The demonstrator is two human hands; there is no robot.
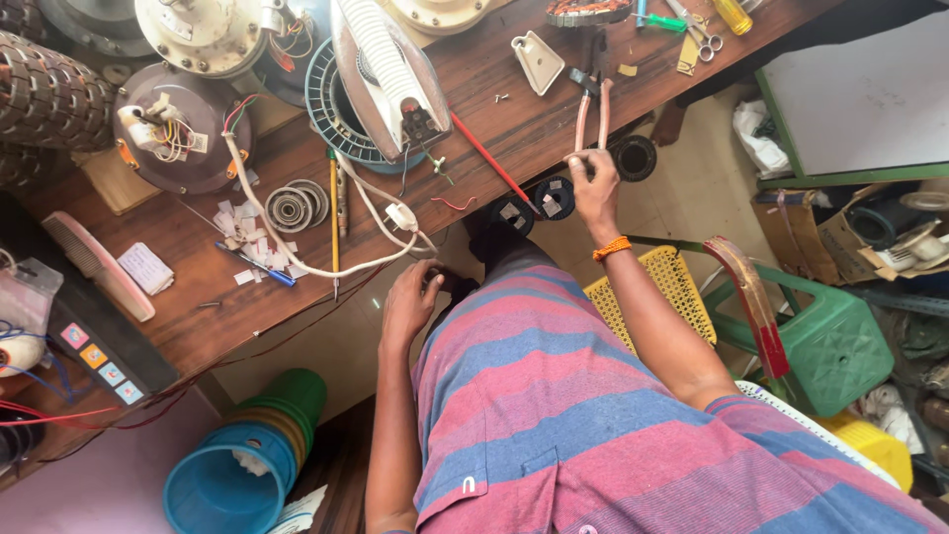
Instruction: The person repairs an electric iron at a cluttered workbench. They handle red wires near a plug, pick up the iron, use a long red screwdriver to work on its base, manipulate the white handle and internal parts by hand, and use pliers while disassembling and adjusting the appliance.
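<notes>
Pliers: we see the pliers at the bench edge, long axis running nearly straight away from us, jaws pointing onto the wood, the two orange handles pointing back toward our body.
Right hand: our right hand reaches forward with the arm nearly straight, an orange band at the wrist; the fingers close around the handle ends, gripping the pliers.
Left hand: our left hand sits low below the bench edge, fingers curled toward a small dark part by our lap; we cannot tell whether it grips it.
Wires: a white cable loops over the wood just above the left hand, with a red wire near it.
Bench: a screwdriver with a red shaft lies diagonally just left of the pliers; an iron rests on a fan grille.
Below: two black wheels sit just beside the right hand.
</notes>
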